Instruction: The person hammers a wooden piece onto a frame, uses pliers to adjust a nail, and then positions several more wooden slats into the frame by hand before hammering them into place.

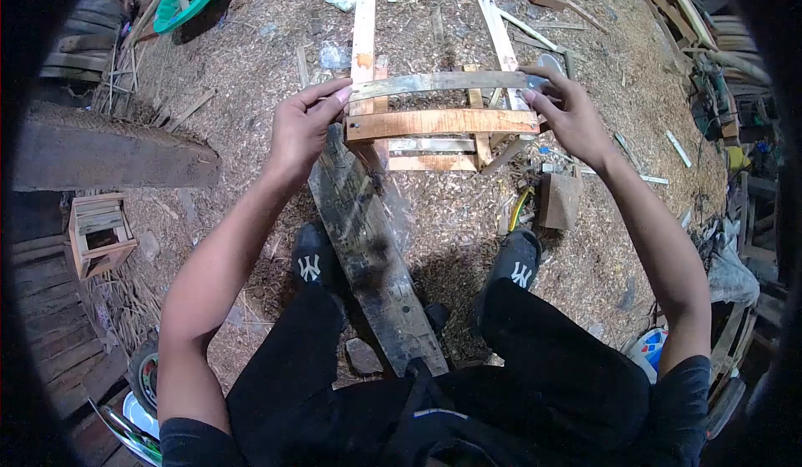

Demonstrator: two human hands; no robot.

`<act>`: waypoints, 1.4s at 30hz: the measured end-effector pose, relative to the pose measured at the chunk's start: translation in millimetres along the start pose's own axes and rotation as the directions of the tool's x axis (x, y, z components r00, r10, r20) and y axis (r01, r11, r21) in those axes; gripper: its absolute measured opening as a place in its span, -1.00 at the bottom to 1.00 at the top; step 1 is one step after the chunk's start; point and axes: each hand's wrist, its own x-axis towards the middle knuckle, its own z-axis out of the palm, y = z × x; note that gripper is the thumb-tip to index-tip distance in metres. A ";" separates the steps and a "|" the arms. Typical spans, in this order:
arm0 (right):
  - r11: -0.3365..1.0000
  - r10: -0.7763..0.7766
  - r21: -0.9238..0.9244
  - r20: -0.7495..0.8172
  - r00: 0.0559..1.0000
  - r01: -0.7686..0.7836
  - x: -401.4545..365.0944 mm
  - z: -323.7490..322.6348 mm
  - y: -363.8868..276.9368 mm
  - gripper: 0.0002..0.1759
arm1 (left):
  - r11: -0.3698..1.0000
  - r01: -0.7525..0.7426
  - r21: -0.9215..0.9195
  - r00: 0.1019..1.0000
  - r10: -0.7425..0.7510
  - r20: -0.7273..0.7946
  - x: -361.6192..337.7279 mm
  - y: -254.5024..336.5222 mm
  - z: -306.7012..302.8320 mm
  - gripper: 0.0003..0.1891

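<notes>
A small wooden frame [443, 123] of nailed slats stands ahead, partly over the end of a dark worn plank [368, 254]. Across its two long uprights lies a thin greyish slat [434, 82], just beyond the lighter front slat. My left hand [309, 124] pinches the left end of the greyish slat between thumb and fingers. At its right end, my right hand [572, 116] is closed on the slat in the same way. Nail heads show at both ends of the front slat.
Wood shavings and offcuts cover the ground. A wooden block [560, 201] and a yellow curved tool [520, 208] lie by the right foot. A thick beam [117, 154] juts in from the left, above a small wooden crate [102, 233]. Another person's hand [128, 2] shows at top left.
</notes>
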 end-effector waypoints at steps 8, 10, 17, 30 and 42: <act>1.000 0.013 0.025 -0.035 0.999 -0.012 -0.4 0.0 0.8 -0.66 | 0.999 -0.028 -0.041 1.000 0.028 -0.007 -0.1 -3.3 0.8 -0.71; 1.000 -0.016 -0.004 -0.046 0.999 0.016 -0.5 -0.3 1.1 -0.66 | 0.999 -0.021 -0.039 1.000 0.021 0.001 -1.8 -0.5 1.0 -0.71; 0.999 0.011 0.042 -0.040 0.999 -0.010 -0.3 -1.0 -1.2 -0.64 | 0.997 -0.076 0.021 0.997 0.076 0.023 -1.2 -2.0 -0.6 -0.70; 0.999 0.014 0.046 -0.063 0.998 -0.011 -4.1 -1.5 1.5 -0.67 | 1.000 -0.006 -0.020 0.995 0.008 0.102 4.9 -9.0 -8.1 -0.67; 0.945 0.102 0.320 -0.088 0.991 -0.069 -1.9 -1.3 12.3 -0.70 | 0.998 -0.001 -0.065 0.999 0.004 0.038 2.2 -6.5 -0.3 -0.69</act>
